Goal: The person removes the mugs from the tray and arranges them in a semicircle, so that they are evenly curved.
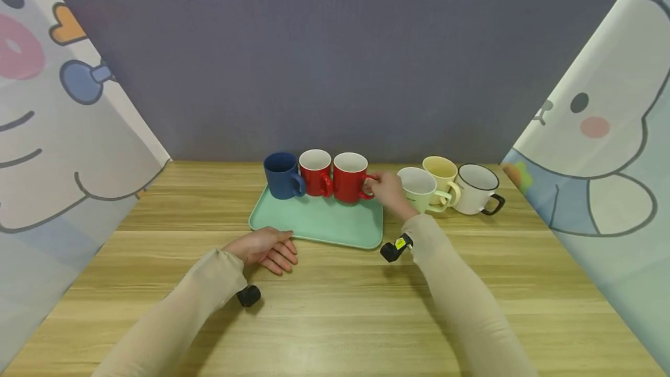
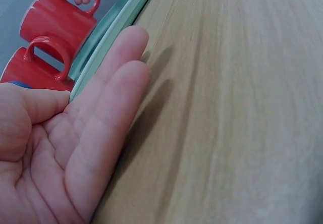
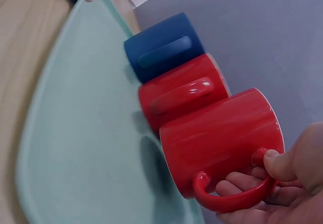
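My right hand [image 1: 389, 194] grips the handle of a red mug [image 1: 349, 179] at the back right of the mint-green tray [image 1: 335, 226]. The right wrist view shows the thumb on top of that handle and the fingers through it; whether the mug's base touches the tray I cannot tell. Left of it on the tray stand another red mug [image 1: 315, 174] and a blue mug [image 1: 281, 177], side by side along the back. At the tray's front left rim is my left hand [image 1: 267, 249], palm turned up, its thumb touching the rim and its fingers loosely straight.
Right of the tray, a pale green mug [image 1: 417, 186], a yellow mug [image 1: 438, 169] and a white mug with a black rim [image 1: 473, 191] stand close together on the wooden table [image 1: 335, 313]. A grey wall [image 1: 335, 63] rises behind.
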`<action>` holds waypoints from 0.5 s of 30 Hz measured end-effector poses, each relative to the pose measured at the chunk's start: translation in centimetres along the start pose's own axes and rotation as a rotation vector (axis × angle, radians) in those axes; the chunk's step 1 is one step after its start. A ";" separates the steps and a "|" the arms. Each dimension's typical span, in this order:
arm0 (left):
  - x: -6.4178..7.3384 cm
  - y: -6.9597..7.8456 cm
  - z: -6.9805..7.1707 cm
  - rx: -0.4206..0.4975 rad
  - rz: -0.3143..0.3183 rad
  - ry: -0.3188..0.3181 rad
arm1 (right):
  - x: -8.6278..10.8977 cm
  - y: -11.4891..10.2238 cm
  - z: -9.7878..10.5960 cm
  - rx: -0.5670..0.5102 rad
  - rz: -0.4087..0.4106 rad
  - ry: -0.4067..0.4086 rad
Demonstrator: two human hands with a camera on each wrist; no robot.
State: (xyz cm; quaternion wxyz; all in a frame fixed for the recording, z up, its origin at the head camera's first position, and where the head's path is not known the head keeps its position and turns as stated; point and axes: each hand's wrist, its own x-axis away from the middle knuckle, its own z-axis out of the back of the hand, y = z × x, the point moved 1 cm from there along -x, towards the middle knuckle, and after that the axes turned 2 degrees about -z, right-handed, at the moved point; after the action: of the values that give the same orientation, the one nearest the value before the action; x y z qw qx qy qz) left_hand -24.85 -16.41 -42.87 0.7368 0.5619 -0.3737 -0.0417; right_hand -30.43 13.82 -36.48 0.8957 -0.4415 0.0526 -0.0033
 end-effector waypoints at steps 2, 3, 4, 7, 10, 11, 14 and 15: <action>0.0 0.0 0.0 -0.001 0.001 0.001 | 0.0 -0.4 0.4 -0.031 -0.006 -0.004; 0.0 0.0 0.0 0.000 0.002 0.001 | 0.1 -0.6 0.8 -0.042 -0.008 -0.005; 0.0 0.0 0.0 0.000 0.003 0.001 | 0.1 -0.9 1.1 -0.061 -0.010 -0.006; 0.0 0.1 0.1 0.004 0.005 -0.001 | 0.0 -1.4 2.3 -0.129 -0.009 -0.013; 0.0 0.1 0.1 0.010 0.007 0.000 | -0.4 -1.5 3.5 -0.206 -0.004 -0.039; 0.1 0.1 0.1 0.010 0.008 0.000 | -0.5 -1.5 3.9 -0.229 -0.005 -0.048; 0.1 0.1 0.0 0.009 0.011 0.001 | -0.7 -1.6 5.3 -0.290 -0.015 -0.076; 0.1 0.2 0.0 0.006 0.008 -0.001 | -0.7 -1.6 5.8 -0.297 -0.017 -0.080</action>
State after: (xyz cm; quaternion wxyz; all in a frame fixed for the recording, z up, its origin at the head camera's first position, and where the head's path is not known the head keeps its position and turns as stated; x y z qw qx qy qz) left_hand -24.87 -16.40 -42.66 0.7351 0.5623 -0.3767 -0.0379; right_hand -30.49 17.45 -31.60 0.8220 -0.5692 0.0131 0.0145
